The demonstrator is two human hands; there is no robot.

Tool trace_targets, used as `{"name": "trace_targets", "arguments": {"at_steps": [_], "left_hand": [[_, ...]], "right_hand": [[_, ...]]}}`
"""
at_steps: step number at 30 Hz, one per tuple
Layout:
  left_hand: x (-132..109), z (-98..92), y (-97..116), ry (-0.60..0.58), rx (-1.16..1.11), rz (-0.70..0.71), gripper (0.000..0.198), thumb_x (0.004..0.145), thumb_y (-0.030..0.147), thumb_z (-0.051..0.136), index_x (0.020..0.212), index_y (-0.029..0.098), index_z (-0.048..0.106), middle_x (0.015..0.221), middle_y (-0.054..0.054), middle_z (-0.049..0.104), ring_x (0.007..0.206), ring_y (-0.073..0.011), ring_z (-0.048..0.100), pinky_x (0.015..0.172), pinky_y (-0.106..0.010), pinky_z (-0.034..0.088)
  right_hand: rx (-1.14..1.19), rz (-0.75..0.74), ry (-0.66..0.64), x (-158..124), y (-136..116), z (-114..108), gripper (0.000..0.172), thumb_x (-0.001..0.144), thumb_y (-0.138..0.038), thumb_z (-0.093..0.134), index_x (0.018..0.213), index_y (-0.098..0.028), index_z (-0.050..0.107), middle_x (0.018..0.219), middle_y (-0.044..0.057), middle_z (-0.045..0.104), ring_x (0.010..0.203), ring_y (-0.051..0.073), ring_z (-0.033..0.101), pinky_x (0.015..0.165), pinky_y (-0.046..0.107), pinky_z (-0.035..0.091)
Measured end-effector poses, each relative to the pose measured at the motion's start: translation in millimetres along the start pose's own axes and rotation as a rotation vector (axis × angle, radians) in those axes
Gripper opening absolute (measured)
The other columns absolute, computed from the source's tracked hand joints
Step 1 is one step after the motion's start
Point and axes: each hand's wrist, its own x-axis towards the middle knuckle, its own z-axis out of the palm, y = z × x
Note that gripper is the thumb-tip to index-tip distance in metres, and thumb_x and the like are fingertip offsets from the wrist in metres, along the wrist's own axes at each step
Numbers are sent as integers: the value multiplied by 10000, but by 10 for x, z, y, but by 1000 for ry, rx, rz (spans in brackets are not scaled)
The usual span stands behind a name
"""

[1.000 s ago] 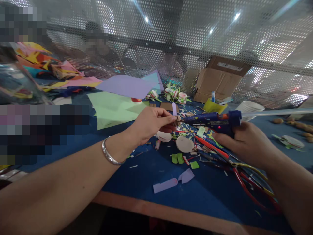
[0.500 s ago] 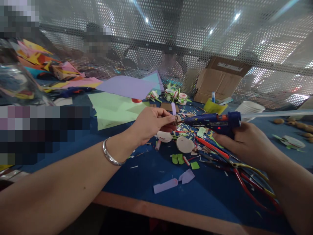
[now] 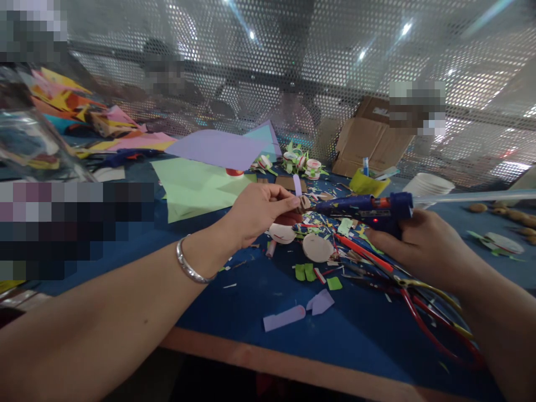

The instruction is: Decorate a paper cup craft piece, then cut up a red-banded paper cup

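My left hand pinches a small brown piece, perhaps a walnut shell or cardboard; its kind is hard to make out. A blue hot glue gun is gripped in my right hand, its nozzle at the brown piece and a red light lit on its side. A long clear glue stick sticks out of its back end. Below the hands lie white paper discs, green paper squares and a purple paper strip. Red-handled scissors lie under my right forearm.
Purple paper and light green paper lie at left centre, with coloured paper farther left. Behind stand small green-and-white paper crafts, a cardboard box, a yellow container and white cups. Paper scraps litter the blue table.
Both hands keep nearly the same place. The brown piece in my left fingers looks slightly turned at the glue gun's nozzle.
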Motion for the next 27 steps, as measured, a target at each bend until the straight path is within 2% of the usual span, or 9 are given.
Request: {"name": "trace_targets", "arguments": {"at_steps": [27], "left_hand": [[-6,-6,1,-3,-23,35,107,900,177,688,809,123,673,743,-51,751,710,-118,724,717,-238,575]], "right_hand": [[9,19,50,22,5,35,292,758,-384,503,516,-271,384,417,-43,376,380,132,389,411,295,238]]}}
